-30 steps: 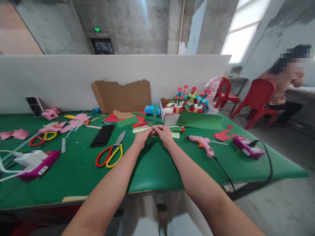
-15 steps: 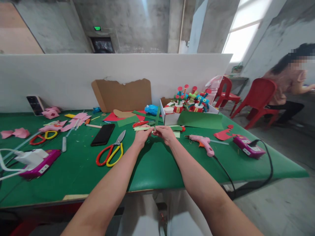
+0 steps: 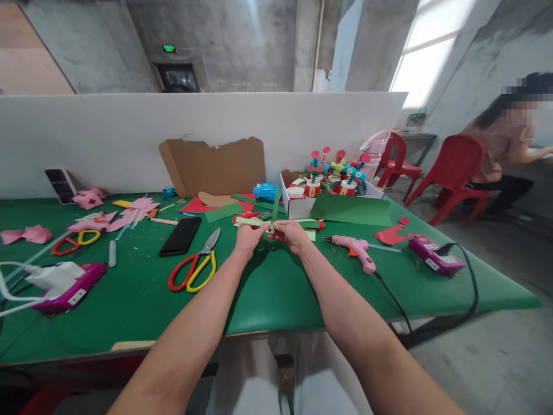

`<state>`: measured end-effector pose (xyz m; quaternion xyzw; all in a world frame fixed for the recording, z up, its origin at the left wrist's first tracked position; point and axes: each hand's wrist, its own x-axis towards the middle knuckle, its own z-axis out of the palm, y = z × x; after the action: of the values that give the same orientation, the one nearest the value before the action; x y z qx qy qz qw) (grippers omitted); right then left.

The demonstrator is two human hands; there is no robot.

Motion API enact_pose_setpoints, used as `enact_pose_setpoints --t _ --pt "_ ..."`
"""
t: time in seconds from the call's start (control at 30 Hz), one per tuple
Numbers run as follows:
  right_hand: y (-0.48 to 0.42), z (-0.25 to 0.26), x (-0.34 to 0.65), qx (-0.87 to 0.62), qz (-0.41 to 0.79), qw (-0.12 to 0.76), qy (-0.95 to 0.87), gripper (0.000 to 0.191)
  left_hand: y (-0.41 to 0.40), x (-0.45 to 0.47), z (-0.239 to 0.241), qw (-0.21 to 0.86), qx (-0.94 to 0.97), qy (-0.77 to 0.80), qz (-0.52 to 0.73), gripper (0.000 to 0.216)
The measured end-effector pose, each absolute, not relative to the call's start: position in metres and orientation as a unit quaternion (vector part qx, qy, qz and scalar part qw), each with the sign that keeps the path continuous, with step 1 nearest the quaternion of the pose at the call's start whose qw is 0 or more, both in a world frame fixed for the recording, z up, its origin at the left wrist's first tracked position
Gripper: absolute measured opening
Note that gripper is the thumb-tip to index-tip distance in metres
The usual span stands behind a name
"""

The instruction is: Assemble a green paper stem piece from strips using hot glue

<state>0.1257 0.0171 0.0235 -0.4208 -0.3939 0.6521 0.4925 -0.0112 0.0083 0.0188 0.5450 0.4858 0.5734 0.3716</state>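
My left hand (image 3: 250, 235) and my right hand (image 3: 288, 233) meet over the middle of the table, fingertips almost touching. Both are closed in a pinch on narrow green paper strips. A light green strip (image 3: 247, 222) sticks out to the left above my left hand. One darker green strip (image 3: 275, 204) stands up between the hands. Just behind my fingers lie a folded green paper spring (image 3: 264, 215) and a red-handled tool (image 3: 242, 218), both partly hidden. How the strips cross at the fingertips is too small to make out.
Large scissors (image 3: 201, 262) and a black phone (image 3: 180, 237) lie left of my hands. A pink glue gun (image 3: 354, 249) and a purple power strip (image 3: 436, 257) are on the right. Behind stands a white box (image 3: 291, 207) of paper figures. A person (image 3: 501, 138) sits far right.
The light green strip at the left has tilted slightly, and the upright strip has shifted a little. Both hands keep their pinch in nearly the same place.
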Motion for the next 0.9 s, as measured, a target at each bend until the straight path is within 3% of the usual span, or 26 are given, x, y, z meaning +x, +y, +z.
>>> enact_pose_setpoints --t 0.63,0.9 --pt "0.012 0.024 0.118 -0.417 0.58 0.524 -0.464 0.03 0.01 -0.012 0.021 0.416 0.526 0.469 0.575 0.034" --pt "0.011 0.022 0.117 -0.425 0.552 0.538 -0.475 0.025 0.011 -0.014 0.019 0.422 0.512 0.467 0.585 0.035"
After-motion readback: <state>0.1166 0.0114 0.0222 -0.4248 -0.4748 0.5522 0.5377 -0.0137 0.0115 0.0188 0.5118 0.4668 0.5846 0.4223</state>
